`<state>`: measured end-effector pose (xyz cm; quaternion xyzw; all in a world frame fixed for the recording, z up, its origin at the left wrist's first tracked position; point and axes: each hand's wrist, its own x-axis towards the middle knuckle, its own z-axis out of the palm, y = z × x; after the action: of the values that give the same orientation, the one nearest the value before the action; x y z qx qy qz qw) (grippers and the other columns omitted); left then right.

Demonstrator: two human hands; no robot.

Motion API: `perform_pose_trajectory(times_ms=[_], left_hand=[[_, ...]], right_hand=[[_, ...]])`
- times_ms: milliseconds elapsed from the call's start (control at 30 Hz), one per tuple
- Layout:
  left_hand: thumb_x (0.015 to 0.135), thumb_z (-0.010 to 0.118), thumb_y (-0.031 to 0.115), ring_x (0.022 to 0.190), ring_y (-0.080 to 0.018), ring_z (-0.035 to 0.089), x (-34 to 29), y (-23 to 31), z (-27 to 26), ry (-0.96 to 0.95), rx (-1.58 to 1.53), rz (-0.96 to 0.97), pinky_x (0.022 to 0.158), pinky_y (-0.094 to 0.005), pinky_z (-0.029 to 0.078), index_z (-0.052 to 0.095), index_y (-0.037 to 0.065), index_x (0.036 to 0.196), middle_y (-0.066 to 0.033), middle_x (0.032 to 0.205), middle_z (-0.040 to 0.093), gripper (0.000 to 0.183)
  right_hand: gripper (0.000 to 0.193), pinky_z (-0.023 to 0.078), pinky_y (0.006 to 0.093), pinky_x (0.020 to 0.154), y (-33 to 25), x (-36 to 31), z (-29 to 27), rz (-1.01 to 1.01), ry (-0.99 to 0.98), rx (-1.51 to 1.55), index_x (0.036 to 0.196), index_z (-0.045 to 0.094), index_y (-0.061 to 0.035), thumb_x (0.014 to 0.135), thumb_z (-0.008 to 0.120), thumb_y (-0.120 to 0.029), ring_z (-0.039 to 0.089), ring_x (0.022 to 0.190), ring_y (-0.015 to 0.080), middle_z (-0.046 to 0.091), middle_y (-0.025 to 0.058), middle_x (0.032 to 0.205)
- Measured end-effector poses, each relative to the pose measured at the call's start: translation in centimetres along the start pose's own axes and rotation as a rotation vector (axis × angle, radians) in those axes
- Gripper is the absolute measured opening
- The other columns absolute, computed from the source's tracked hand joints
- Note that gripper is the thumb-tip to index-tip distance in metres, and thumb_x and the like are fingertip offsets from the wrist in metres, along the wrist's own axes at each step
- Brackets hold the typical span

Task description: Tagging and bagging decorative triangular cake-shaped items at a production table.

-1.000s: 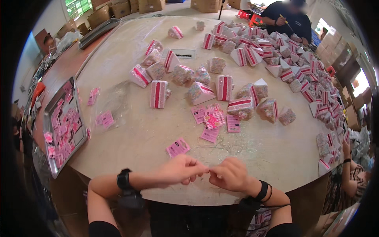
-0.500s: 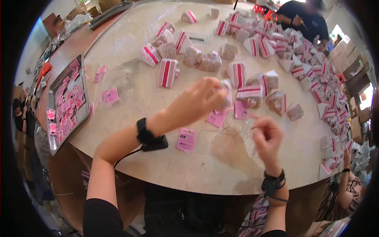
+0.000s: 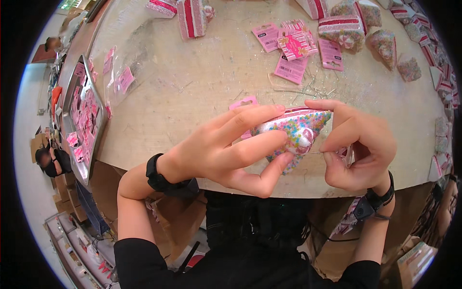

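Note:
A toy cake slice (image 3: 314,123), covered in coloured sprinkles with a pink and white edge, is held tilted just above the table's near part. My left hand (image 3: 231,147) grips its left side between thumb and fingers. Closed in a pinch at the slice's right side, my right hand (image 3: 363,144) holds a thin strand (image 3: 315,152) that runs to the slice. The right index finger reaches to the slice's top edge. Behind the right fingers shows part of a pink and white card (image 3: 344,153). A pink tag (image 3: 248,101) is partly hidden behind my left hand.
Loose pink tags (image 3: 290,70) and thin strands (image 3: 313,91) lie beyond my hands. More cake slices (image 3: 192,19) stand farther back, with a large heap (image 3: 440,72) along the right. A metal tray (image 3: 100,108) of pink tags sits at the left edge.
My left hand has brought a cake slice nearer, and both hands now meet on it. The right hand has closed on a thin strand. My view has tilted downward.

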<state>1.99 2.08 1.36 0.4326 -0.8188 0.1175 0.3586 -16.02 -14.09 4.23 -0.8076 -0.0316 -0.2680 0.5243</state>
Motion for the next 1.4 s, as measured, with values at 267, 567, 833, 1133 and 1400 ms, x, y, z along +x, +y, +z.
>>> perform_pose_trajectory(times_ms=[267, 567, 833, 1133, 1400], left_hand=[[0.065, 0.075, 0.006, 0.09, -0.0328, 0.063, -0.2, 0.5, 0.6, 0.124, 0.043, -0.045, 0.06, -0.0366, 0.058, 0.054, 0.022, 0.09, -0.0074, 0.106, 0.05, 0.036], [0.066, 0.074, 0.006, 0.09, -0.0319, 0.063, 0.0, 0.5, 0.2, 0.085, 0.07, -0.04, 0.061, -0.0346, 0.058, 0.057, 0.02, 0.089, -0.0064, 0.106, 0.052, 0.032], [0.064, 0.08, 0.002, 0.093, -0.0361, 0.064, -0.2, 0.9, -0.9, -0.064, 0.077, -0.04, 0.073, -0.0399, 0.062, 0.06, 0.017, 0.099, -0.0111, 0.111, 0.05, 0.043], [0.063, 0.08, 0.009, 0.1, -0.0297, 0.058, 0.4, 2.3, -1.3, -0.219, 0.376, -0.066, 0.076, -0.0354, 0.06, 0.064, 0.025, 0.097, 0.0022, 0.112, 0.05, 0.04], [0.061, 0.08, 0.008, 0.096, -0.0282, 0.059, 0.3, 2.5, -0.8, -0.167, 0.327, -0.098, 0.071, -0.0347, 0.058, 0.067, 0.025, 0.093, 0.0009, 0.11, 0.052, 0.039]], right_hand=[[0.016, 0.055, 0.0411, 0.087, 0.2, -0.3, 0.7, 0.033, 0.054, 0.038, 0.072, 0.06, -0.0053, 0.061, 0.064, 0.006, 0.047, 0.045, 0.0105, 0.053, -0.0005, 0.059], [0.013, 0.054, 0.0397, 0.09, 0.7, -0.3, 0.6, 0.089, 0.052, 0.125, 0.071, 0.059, -0.0034, 0.063, 0.062, 0.006, 0.047, 0.048, 0.0102, 0.051, 0.0008, 0.058], [0.012, 0.056, 0.0318, 0.077, 0.8, -0.3, 0.2, 0.124, -0.025, 0.005, 0.072, 0.059, -0.0041, 0.065, 0.063, 0.004, 0.048, 0.049, 0.0091, 0.051, 0.0007, 0.059], [0.004, 0.044, 0.0226, 0.064, -1.4, 0.3, 0.0, 0.808, -0.079, 0.103, 0.079, 0.057, -0.0004, 0.075, 0.058, 0.0, 0.046, 0.064, 0.0031, 0.053, -0.0017, 0.071], [0.005, 0.034, 0.0185, 0.048, -0.9, -0.2, 1.2, 0.874, 0.042, 0.275, 0.079, 0.06, -0.0015, 0.079, 0.062, -0.006, 0.046, 0.057, 0.0005, 0.054, -0.0053, 0.064]])
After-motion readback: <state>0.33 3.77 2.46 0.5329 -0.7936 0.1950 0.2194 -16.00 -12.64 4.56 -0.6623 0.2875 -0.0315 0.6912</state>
